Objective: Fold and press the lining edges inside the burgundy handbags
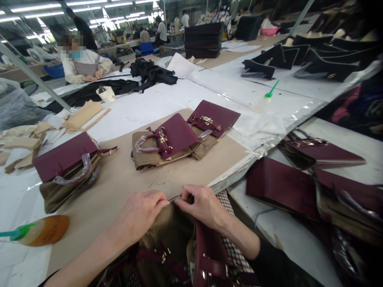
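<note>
A burgundy handbag [209,247] with an olive-brown lining and gold hardware lies in front of me at the table's near edge. At its top, my left hand [140,207] pinches the rim with thumb and fingers. My right hand [202,203] is closed on the same rim, a short way to the right. Between the two hands a thin dark strip of the edge shows. The lower part of the bag is partly hidden by my forearms. Farther up the table, two burgundy handbags [182,135] lie overlapped on brown paper [161,183].
Another burgundy bag [66,157] lies on the left, above a glue bottle [44,230] with a green nozzle. More burgundy bags [281,185] rest on a lower surface at right. A second green-tipped bottle [269,95], black panels [269,59] and a seated co-worker [85,63] are farther off.
</note>
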Motion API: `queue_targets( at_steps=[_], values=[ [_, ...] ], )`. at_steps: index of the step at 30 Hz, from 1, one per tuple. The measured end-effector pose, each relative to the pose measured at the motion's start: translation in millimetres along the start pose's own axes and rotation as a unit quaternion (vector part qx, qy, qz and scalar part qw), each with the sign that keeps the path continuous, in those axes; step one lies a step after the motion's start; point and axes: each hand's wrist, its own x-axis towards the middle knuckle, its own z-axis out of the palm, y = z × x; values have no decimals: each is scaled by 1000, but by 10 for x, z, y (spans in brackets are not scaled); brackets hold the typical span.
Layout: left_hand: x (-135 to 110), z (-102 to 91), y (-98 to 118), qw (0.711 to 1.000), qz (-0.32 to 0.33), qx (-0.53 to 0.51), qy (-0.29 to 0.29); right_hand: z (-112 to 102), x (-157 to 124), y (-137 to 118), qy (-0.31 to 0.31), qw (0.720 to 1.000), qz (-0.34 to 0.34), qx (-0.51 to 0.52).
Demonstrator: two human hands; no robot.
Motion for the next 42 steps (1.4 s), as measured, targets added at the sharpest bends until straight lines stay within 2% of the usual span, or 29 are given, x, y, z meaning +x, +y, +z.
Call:
queue_targets(
  at_steps=[6, 11, 14, 18, 22, 25, 27, 30, 33, 35, 38, 40, 42],
  values=[
    [-51, 132, -69, 973, 68, 210, 75, -3, -20, -4, 0, 1000, -18, 8],
    [-20, 187, -49, 951, 105, 264, 120, -7, -42, 14, -13, 1000, -22, 11],
    [46, 195, -67, 960, 129, 222, 109, -38, -57, 45, -26, 997, -45, 50],
    [162, 145, -56, 979, 163, 98, 67, -100, -78, 88, -54, 979, -110, 160],
    [269, 89, -27, 975, 217, -6, 52, -158, -104, 120, -94, 959, -152, 222],
    [336, 81, -23, 967, 251, -28, 37, -173, -124, 145, -103, 953, -158, 237],
    [367, 72, -11, 964, 265, -31, 4, -163, -132, 158, -86, 952, -156, 249],
    [392, 7, 38, 956, 274, -49, -93, -138, -138, 173, -55, 954, -140, 258],
    [390, -116, 102, 941, 262, -90, -193, -137, -141, 191, -37, 960, -118, 251],
    [356, -189, 137, 941, 216, -140, -219, -153, -144, 204, -21, 966, -103, 236],
    [212, -213, 165, 959, 100, -196, -176, -169, -146, 205, -2, 976, -91, 199],
    [57, -173, 163, 973, 46, -172, -146, -154, -140, 189, 6, 981, -90, 170],
    [-120, -116, 141, 983, 22, -131, -128, -122, -128, 169, 17, 985, -96, 145]
  ],
)
